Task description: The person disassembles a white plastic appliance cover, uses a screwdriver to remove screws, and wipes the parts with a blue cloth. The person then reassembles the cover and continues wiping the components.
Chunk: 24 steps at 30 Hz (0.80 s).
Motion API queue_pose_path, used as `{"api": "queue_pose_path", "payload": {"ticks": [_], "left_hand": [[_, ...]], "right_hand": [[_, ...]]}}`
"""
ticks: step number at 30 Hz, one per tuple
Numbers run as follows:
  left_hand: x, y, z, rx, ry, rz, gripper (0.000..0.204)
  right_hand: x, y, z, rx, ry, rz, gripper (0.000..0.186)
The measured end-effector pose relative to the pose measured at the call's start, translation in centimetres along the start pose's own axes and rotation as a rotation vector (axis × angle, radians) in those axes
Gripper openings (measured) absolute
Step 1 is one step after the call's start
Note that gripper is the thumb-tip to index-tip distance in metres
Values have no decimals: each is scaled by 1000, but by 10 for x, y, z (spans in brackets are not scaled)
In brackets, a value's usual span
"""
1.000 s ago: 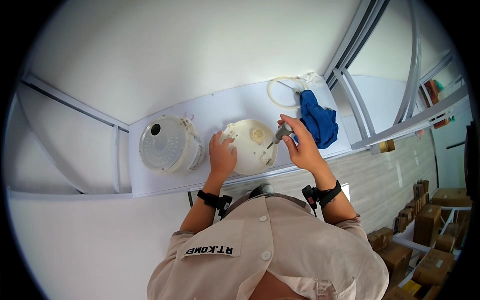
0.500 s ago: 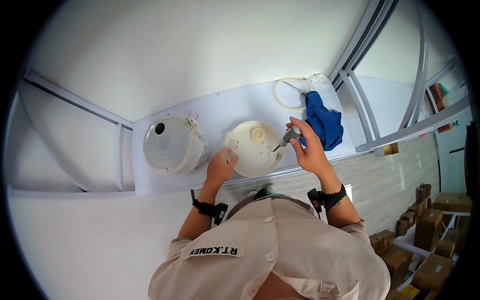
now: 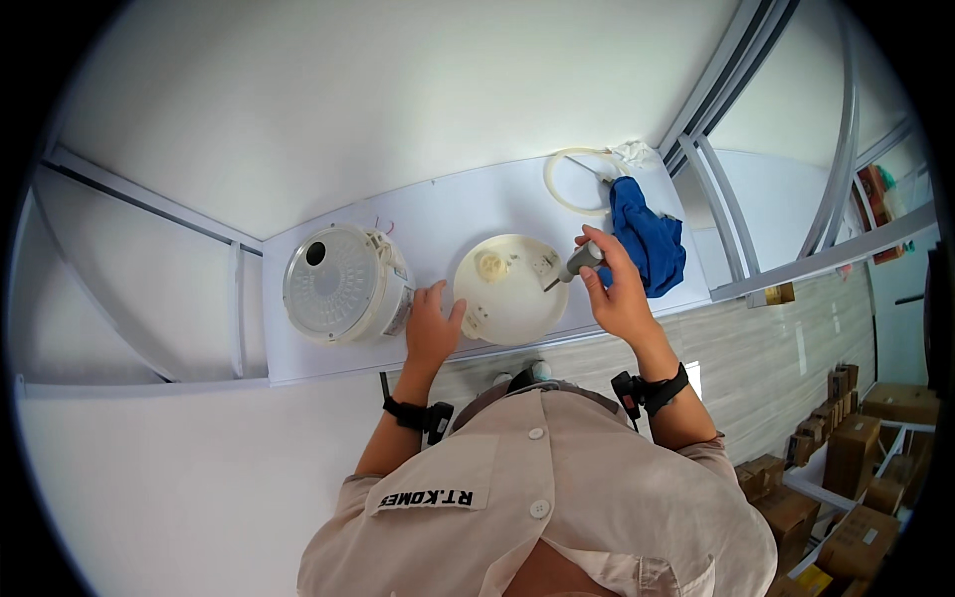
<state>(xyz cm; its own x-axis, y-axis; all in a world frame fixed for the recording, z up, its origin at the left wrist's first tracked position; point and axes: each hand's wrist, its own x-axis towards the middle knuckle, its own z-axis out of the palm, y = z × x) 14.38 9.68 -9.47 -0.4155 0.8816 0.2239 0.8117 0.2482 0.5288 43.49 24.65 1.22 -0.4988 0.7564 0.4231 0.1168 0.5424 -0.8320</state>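
A round cream plastic lid lies hollow side up on the white table, with a raised round boss and small screw fittings inside it. My left hand is at its left rim, thumb and fingers apart, holding nothing; whether the thumb touches the rim I cannot tell. In my right hand is a screwdriver with a thick grey handle. Its dark shaft slants down-left over the lid's right side, and I cannot tell if the tip touches anything.
Left on the white table stands a round white appliance housing with a dark hole on top and thin red wires behind. Back right are a cream ring, a blue cloth and a crumpled white piece. Cardboard boxes stand lower right.
The lid has turned counterclockwise, its boss moving left and the right-hand fittings moving up. My left hand has come off it slightly to the left. My right hand still holds the screwdriver.
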Motion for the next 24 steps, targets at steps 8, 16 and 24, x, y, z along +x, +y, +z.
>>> {"api": "queue_pose_path", "payload": {"ticks": [8,16,24], "left_hand": [[21,-15,32,-225,-313,-318,49],[18,10,49,-234,-179,-413,50],[20,45,58,-758,-195,-566,81]], "right_hand": [[0,-1,-3,-23,14,22,59],[-5,8,-2,34,85,37,51],[-5,-6,8,-28,-18,-47,45]]}}
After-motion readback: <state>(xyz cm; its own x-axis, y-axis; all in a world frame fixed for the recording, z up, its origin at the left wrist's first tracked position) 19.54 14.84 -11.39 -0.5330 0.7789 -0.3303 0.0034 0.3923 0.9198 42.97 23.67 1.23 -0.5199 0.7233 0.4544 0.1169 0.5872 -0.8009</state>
